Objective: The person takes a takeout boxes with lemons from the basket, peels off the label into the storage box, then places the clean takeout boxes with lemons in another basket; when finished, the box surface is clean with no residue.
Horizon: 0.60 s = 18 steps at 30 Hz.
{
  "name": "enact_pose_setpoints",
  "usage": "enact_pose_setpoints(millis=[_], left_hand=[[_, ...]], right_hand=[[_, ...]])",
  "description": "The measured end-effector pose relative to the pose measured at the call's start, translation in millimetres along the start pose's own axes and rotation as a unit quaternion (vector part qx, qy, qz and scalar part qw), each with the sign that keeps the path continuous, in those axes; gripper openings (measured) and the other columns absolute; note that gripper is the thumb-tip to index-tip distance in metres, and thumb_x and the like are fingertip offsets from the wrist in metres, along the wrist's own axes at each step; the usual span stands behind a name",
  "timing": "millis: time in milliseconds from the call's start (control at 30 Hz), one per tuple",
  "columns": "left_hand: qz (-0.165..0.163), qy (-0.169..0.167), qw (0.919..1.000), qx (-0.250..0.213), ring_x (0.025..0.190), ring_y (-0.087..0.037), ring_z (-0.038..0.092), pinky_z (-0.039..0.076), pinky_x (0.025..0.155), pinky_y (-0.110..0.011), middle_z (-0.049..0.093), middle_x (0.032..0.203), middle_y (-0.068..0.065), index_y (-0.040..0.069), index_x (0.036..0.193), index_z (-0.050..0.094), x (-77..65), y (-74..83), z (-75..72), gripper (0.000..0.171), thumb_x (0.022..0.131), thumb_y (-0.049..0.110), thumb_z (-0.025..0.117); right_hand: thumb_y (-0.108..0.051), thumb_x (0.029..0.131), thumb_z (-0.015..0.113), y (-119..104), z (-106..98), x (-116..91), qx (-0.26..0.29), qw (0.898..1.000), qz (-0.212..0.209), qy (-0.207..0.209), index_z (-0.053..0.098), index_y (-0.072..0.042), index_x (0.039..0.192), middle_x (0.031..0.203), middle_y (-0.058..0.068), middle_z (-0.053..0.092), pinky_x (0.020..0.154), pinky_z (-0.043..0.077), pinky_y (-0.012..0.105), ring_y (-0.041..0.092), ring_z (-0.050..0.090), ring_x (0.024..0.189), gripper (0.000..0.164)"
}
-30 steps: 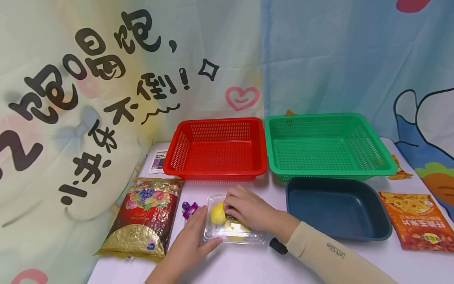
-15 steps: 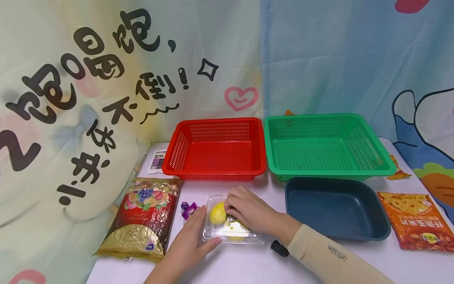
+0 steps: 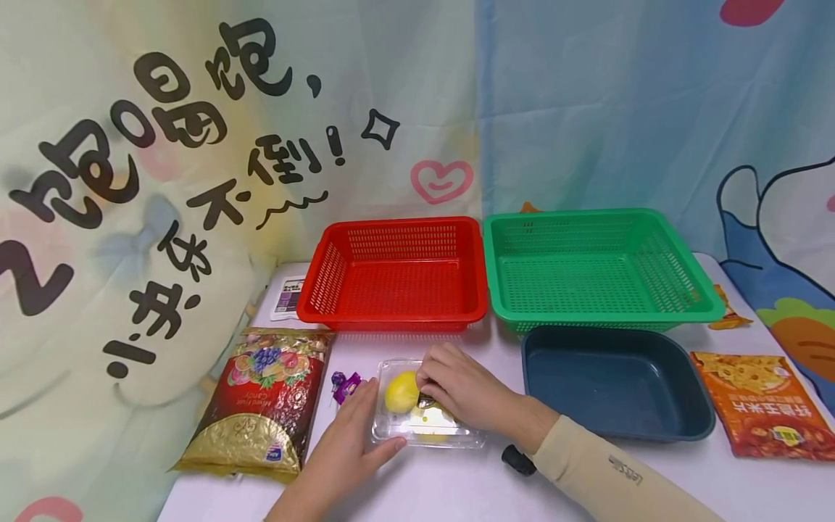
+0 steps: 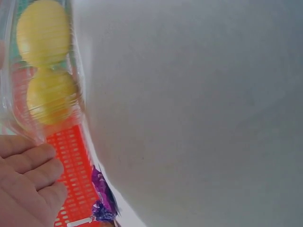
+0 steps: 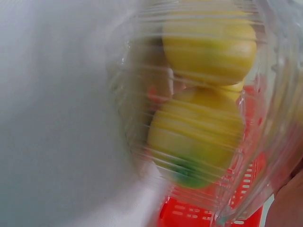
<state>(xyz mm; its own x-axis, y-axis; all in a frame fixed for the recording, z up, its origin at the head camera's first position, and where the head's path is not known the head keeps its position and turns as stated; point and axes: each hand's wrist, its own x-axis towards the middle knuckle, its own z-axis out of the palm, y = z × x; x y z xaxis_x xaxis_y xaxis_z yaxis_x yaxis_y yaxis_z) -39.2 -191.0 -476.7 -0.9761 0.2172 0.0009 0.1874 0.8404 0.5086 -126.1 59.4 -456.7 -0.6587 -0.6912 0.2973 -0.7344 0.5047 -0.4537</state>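
A clear plastic clamshell box (image 3: 391,439) holding several yellow, lemon-like fruits (image 3: 401,392) lies on the white table. Beside its left wall is my left hand (image 3: 352,438), fingers extended along the side and thumb near the front corner. My right hand (image 3: 466,388) is over the lid's right part, its fingers curled at a small dark-and-gold piece (image 3: 427,401), apparently pinched; what it is remains partly hidden. Through the box wall, the right wrist view shows yellow fruit (image 5: 196,137), one with a green patch. In the left wrist view, curled fingertips (image 4: 45,165) appear below the box.
Behind stand a red basket (image 3: 391,317) and a green basket (image 3: 607,317). At right are a dark blue tub (image 3: 616,391) and an orange snack bag (image 3: 770,406). A candy bag (image 3: 261,402) and purple wrapper (image 3: 347,388) lie left; a short black object (image 3: 518,460) lies in front.
My right hand has shifted very slightly at the lid, and the dark-and-gold piece shows at a somewhat different tilt. My left hand stays at the box's side. The head view has drifted slightly.
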Motion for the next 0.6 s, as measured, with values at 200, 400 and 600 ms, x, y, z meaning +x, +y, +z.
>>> enact_pose_setpoints(millis=[200,400,600], left_hand=[[-0.002,-0.001,1.0000,-0.003,0.157,-0.038,0.034,0.033,0.127,-0.057,0.036,0.169,-0.015,0.008,0.164,0.032,0.2,-0.7,0.9,0.103,0.089,0.063,0.074],[-0.002,0.002,1.0000,-0.004,0.157,-0.038,0.035,0.033,0.126,-0.057,0.036,0.169,-0.015,0.008,0.164,0.032,0.8,-2.0,2.5,0.102,0.089,0.064,0.073],[-0.003,-0.001,1.0000,-0.002,0.157,-0.037,0.034,0.033,0.127,-0.057,0.036,0.169,-0.015,0.009,0.165,0.031,0.6,-2.9,3.2,0.103,0.089,0.065,0.072]], right_hand=[[-0.022,0.100,0.072,1.9,-1.2,-2.4,0.012,1.000,0.004,0.005,0.062,-0.027,0.104,0.106,-0.013,0.055,0.096,0.052,0.026,0.005,0.047,0.108,0.011],[-0.022,0.099,0.073,2.5,-5.8,-3.7,0.031,0.999,0.016,0.009,0.063,-0.026,0.106,0.110,-0.012,0.058,0.097,0.054,0.028,0.005,0.049,0.110,0.013],[-0.021,0.098,0.073,2.0,-8.7,-4.3,0.041,0.999,0.021,0.011,0.064,-0.025,0.106,0.110,-0.011,0.059,0.098,0.054,0.030,0.006,0.049,0.111,0.013]])
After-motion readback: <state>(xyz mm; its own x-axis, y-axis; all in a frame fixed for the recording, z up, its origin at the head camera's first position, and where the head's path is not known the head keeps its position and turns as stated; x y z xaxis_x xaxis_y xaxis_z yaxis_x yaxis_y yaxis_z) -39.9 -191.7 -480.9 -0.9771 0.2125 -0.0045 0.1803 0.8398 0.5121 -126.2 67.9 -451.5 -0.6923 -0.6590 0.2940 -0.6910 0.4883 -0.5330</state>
